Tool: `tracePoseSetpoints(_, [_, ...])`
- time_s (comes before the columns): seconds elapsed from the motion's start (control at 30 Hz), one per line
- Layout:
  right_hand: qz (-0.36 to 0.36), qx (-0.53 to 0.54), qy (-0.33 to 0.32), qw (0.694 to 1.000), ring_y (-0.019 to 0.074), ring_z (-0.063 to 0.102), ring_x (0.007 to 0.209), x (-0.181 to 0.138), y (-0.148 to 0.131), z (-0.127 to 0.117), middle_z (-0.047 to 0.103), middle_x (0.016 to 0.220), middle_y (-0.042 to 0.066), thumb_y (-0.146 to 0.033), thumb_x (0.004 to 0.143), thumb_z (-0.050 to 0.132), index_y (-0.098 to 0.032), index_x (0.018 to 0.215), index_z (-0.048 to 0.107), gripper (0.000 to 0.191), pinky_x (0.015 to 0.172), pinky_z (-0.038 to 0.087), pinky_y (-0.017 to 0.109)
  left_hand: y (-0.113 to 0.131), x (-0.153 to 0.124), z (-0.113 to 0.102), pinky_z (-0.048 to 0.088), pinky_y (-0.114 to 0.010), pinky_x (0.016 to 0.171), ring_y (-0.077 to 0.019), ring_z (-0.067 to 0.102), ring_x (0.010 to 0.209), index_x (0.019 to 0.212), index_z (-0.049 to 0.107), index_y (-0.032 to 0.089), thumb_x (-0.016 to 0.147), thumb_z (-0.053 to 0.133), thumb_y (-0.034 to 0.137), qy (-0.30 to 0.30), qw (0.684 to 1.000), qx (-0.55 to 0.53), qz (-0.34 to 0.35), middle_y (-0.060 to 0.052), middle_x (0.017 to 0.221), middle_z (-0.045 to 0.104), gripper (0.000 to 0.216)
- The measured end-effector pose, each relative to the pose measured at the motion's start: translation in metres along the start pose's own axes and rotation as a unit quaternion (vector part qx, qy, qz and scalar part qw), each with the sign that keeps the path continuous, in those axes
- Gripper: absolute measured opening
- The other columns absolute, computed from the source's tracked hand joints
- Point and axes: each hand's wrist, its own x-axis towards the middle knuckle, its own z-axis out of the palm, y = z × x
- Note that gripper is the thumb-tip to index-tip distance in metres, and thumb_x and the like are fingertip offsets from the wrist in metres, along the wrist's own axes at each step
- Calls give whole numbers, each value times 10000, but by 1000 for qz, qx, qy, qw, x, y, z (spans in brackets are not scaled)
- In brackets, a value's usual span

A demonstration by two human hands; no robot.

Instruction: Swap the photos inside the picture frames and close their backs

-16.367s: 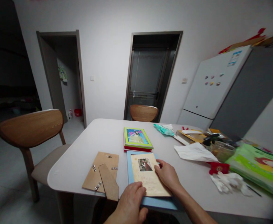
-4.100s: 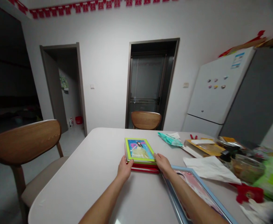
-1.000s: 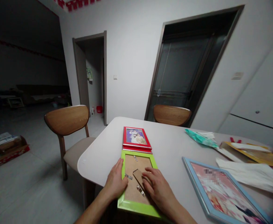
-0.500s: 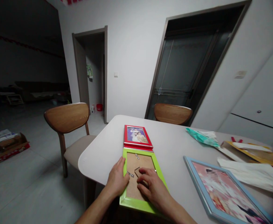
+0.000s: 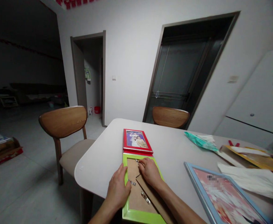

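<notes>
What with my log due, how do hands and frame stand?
Left hand on green frame, left rim. Right hand at top clip. Frame's back showing, partly under right forearm.

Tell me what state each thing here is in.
Green frame: face down, backing in place.
Red frame: face up.
Blue frame: face up.
Left hand: on green frame's left side.
Right hand: at the top clip, partly covering it.
White paper: spread out.
Left door: open.
Fridge: shut.
</notes>
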Motion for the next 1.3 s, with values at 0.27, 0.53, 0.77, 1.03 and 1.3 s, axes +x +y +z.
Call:
tracePoseSetpoints(0.27, [11,-8,7,1000,173,512,823,10,-3,15,610,861,64,-242,756,396,-186,833,643,265,747,343,266,5,2,-4,240,-300,979,-205,337,1171,1182,426,155,642,461,157,-26,999,27,4,-59,1320,326,540])
tracePoseSetpoints(0.53, [-16,11,4,1000,187,501,918,-29,2,-22,584,973,94,-295,741,416,-132,978,576,329,821,343,274,8,1,-2,256,-257,973,-176,368,1152,1165,442,126,624,457,136,9,999,40,3,-80,1277,393,542])
tracePoseSetpoints(0.77, [-22,-2,-63,998,186,522,782,-78,8,-43,582,814,56,-345,702,447,-207,883,596,272,691,377,276,10,2,1,262,-268,966,-193,379,1143,1154,448,113,631,455,130,18,998,55,4,-92,1258,417,523])
tracePoseSetpoints(1.03, [15,50,-58,997,177,514,833,-71,1,-38,573,897,77,-257,598,508,-159,956,567,376,741,365,242,6,5,3,257,-249,969,-178,370,1151,1152,445,110,687,436,163,5,998,57,5,-78,1262,414,468])
tracePoseSetpoints(1.3, [30,20,-71,997,175,519,758,-68,-2,-48,574,802,61,-242,581,493,-183,805,612,261,669,365,237,12,5,-9,290,-202,947,-108,420,1101,1136,445,166,680,388,104,-30,998,40,39,-14,1211,475,464])
